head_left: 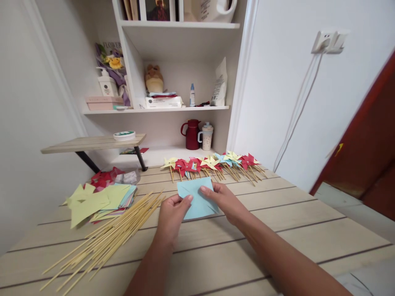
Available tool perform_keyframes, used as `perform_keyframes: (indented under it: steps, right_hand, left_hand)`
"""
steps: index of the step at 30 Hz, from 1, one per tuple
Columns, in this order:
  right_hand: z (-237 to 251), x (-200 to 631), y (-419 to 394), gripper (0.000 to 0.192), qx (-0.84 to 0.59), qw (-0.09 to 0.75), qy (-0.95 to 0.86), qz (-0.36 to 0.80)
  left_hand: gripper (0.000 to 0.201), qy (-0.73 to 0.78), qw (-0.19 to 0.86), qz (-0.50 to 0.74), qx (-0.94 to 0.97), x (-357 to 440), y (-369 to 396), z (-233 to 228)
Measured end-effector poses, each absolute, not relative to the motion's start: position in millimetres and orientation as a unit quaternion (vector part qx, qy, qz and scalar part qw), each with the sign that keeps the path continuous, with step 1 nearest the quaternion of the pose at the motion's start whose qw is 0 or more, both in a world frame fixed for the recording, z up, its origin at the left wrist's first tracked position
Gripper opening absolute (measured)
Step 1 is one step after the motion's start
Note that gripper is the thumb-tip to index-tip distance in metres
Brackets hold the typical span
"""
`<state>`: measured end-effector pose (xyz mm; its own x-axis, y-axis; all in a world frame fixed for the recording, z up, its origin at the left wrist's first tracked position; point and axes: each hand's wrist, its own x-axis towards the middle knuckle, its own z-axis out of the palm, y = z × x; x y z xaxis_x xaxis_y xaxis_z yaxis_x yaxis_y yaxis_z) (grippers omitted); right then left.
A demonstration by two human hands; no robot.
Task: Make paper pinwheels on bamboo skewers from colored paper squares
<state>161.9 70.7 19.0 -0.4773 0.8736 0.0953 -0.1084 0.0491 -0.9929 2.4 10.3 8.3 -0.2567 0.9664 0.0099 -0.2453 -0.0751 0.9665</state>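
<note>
Your left hand (171, 213) pinches the light-blue paper square (197, 197) at its left edge | your right hand (224, 200) grips its top-right | paper tilted just above the wooden table (277, 230) | bamboo skewers (105, 240) lie left | finished pinwheels (212, 163) lie behind.

Two bare forearms are seen from above — no sleeves, watch, bracelet or gloves are worn. The left hand (171, 213) and the right hand (224, 200) carry no rings — the nails that show are kept short and unpainted.
</note>
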Motion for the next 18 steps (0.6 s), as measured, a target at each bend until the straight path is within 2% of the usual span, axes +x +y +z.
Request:
perform_keyframes:
  steps: [18]
  right_hand:
    - [17.0,158.4,68.6,0.039,-0.344,0.388,-0.600,0.609]
  left_hand:
    - [0.035,0.458,0.490,0.632,0.388,6.2,6.0,8.9]
